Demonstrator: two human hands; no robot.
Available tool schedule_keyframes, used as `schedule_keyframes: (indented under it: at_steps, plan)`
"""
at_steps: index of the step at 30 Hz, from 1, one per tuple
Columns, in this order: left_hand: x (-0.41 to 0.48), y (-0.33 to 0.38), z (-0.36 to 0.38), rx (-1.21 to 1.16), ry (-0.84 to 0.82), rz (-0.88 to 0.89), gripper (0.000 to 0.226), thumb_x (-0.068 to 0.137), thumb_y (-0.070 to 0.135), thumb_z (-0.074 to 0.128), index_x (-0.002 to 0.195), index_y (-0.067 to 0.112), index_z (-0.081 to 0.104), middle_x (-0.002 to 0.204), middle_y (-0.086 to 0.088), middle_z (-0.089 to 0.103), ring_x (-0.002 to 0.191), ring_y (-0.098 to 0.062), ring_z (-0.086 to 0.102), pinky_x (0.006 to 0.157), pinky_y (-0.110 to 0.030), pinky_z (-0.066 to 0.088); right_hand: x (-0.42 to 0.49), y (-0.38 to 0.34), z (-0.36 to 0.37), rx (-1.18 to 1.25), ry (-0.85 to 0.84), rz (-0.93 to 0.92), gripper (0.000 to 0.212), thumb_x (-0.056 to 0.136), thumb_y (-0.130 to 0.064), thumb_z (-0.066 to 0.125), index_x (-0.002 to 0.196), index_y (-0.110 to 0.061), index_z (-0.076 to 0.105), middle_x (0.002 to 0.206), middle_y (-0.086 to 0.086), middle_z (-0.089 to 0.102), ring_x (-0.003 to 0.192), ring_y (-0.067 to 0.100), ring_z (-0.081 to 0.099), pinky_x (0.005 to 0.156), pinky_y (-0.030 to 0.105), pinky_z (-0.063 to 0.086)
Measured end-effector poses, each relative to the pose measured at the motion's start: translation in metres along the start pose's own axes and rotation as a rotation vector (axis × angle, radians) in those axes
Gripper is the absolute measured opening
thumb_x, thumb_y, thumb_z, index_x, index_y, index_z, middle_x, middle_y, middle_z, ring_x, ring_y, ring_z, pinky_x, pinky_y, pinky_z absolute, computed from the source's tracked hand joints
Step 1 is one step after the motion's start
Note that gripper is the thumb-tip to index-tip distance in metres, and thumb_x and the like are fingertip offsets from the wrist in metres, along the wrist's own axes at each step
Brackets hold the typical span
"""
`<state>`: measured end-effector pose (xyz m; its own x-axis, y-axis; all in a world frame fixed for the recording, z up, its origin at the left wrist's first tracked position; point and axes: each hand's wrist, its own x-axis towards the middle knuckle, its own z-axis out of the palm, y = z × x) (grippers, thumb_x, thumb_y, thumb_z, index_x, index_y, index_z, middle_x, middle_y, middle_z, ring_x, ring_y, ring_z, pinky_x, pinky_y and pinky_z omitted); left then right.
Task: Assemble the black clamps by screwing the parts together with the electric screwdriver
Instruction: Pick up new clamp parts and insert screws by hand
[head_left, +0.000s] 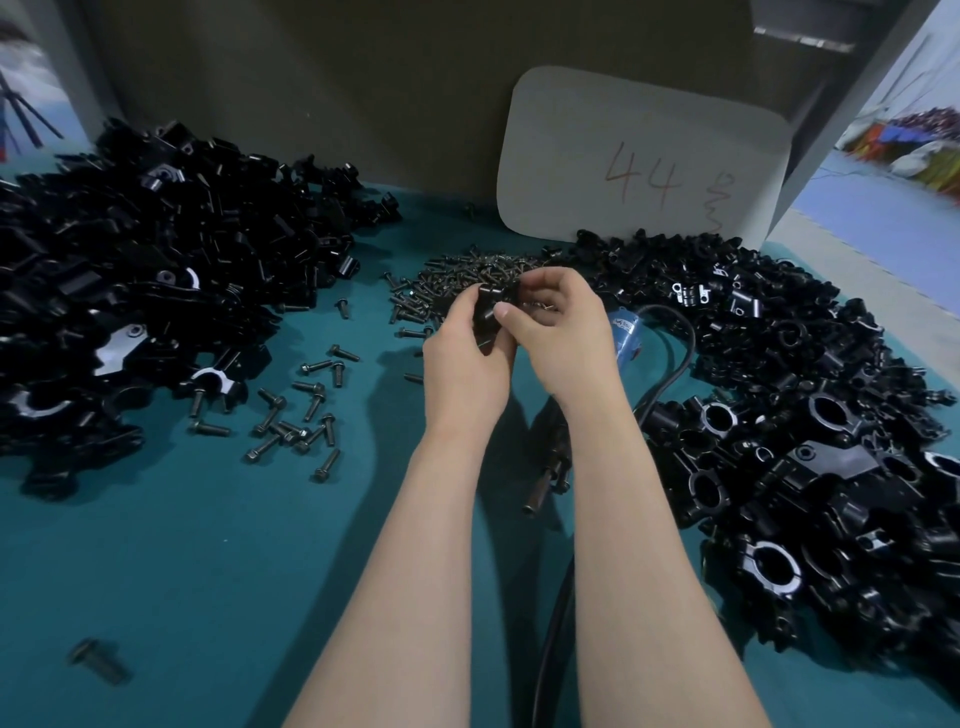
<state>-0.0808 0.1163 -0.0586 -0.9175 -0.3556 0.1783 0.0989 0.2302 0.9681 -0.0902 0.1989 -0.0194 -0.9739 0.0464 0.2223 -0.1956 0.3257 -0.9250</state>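
Pinching black clamp (491, 307): left grip (465, 358), right grip (561, 332); teal table (208, 545) heaped with parts (156, 260).

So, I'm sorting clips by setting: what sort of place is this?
Probably a factory assembly bench: big heaps of black clamp parts, a pile of loose screws, and a card marked 44.

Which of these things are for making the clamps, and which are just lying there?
For the job:
clamp part, gripped by left hand and right hand
heap of screws
left pile of black parts
right pile of black parts
blue screwdriver

Just lying about:
card marked 44
lone bolt, blurred
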Motion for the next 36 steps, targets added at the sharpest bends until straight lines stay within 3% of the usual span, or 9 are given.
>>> schedule_keyframes:
  at_steps: [7, 15, 18, 21, 24, 27, 32, 36]
  plan:
    - [-0.001, 0.001, 0.0, 0.01, 0.003, 0.02, 0.055, 0.092, 0.02, 0.064, 0.143, 0.016, 0.045, 0.122, 0.0, 0.061, 0.077, 0.009, 0.05, 0.062, 0.009, 0.032, 0.0, 0.001, 0.0, 0.002, 0.009, 0.025, 0.027, 0.083, -0.013, 0.071, 0.104, -0.021, 0.055, 0.106, -0.002, 0.064, 0.096, 0.013, 0.064, 0.092, 0.034, 0.052]
    - [-0.007, 0.005, -0.001, 0.115, 0.109, 0.042, 0.039, 0.092, 0.026, 0.062, 0.13, 0.018, 0.057, 0.106, -0.002, 0.069, 0.089, -0.013, 0.062, 0.08, -0.028, 0.05, 0.0, 0.001, 0.003, -0.014, -0.022, 0.037, 0.024, 0.083, -0.02, 0.073, 0.098, -0.025, 0.054, 0.103, -0.003, 0.064, 0.092, 0.012, 0.064, 0.087, 0.031, 0.053]
    - [-0.005, 0.008, -0.006, -0.03, 0.186, -0.008, 0.01, 0.091, 0.03, 0.063, 0.097, 0.023, 0.066, 0.087, 0.005, 0.071, 0.084, -0.012, 0.067, 0.081, -0.033, 0.055, -0.002, 0.001, 0.008, 0.063, 0.023, 0.029, 0.013, 0.089, -0.023, 0.066, 0.099, -0.021, 0.059, 0.097, -0.003, 0.068, 0.09, 0.014, 0.066, 0.086, 0.031, 0.054]
    - [0.005, 0.009, -0.019, -0.489, 0.306, -0.192, 0.009, 0.091, 0.017, 0.065, 0.082, 0.017, 0.065, 0.079, 0.0, 0.069, 0.076, -0.017, 0.068, 0.08, -0.03, 0.057, -0.005, 0.007, 0.015, -0.165, 0.056, -0.043, 0.01, 0.093, -0.017, 0.058, 0.1, -0.019, 0.065, 0.096, -0.003, 0.069, 0.086, 0.012, 0.062, 0.082, 0.024, 0.048]
    - [0.013, 0.007, -0.031, -0.855, 0.387, -0.289, 0.014, 0.091, 0.011, 0.065, 0.078, 0.01, 0.062, 0.083, -0.007, 0.065, 0.07, -0.017, 0.067, 0.071, -0.023, 0.058, -0.006, 0.016, 0.031, -0.552, -0.223, -0.005, 0.022, 0.091, -0.021, 0.061, 0.111, -0.017, 0.067, 0.11, 0.004, 0.067, 0.099, 0.019, 0.061, 0.091, 0.027, 0.047]
    - [0.013, 0.007, -0.031, -0.926, 0.399, -0.301, 0.014, 0.092, 0.011, 0.065, 0.079, 0.008, 0.06, 0.089, -0.012, 0.063, 0.071, -0.017, 0.066, 0.071, -0.023, 0.057, -0.006, 0.017, 0.047, -0.778, -0.409, 0.106, 0.033, 0.088, -0.03, 0.063, 0.119, -0.018, 0.061, 0.119, 0.009, 0.059, 0.111, 0.03, 0.055, 0.097, 0.041, 0.046]
    - [0.013, 0.006, -0.028, -0.964, 0.42, -0.352, 0.013, 0.092, 0.01, 0.064, 0.079, 0.007, 0.06, 0.092, -0.015, 0.062, 0.071, -0.018, 0.065, 0.067, -0.021, 0.056, -0.01, 0.017, 0.053, -0.784, -0.347, 0.058, 0.033, 0.089, -0.03, 0.059, 0.121, -0.021, 0.056, 0.121, 0.009, 0.053, 0.113, 0.033, 0.049, 0.094, 0.042, 0.041]
    - [0.013, 0.005, -0.029, -0.95, 0.429, -0.354, 0.012, 0.092, 0.012, 0.064, 0.082, 0.008, 0.06, 0.092, -0.015, 0.063, 0.072, -0.017, 0.067, 0.065, -0.02, 0.055, -0.015, 0.016, 0.062, -0.824, -0.353, -0.025, 0.03, 0.093, -0.018, 0.052, 0.122, -0.018, 0.054, 0.118, 0.011, 0.052, 0.112, 0.034, 0.048, 0.087, 0.041, 0.037]
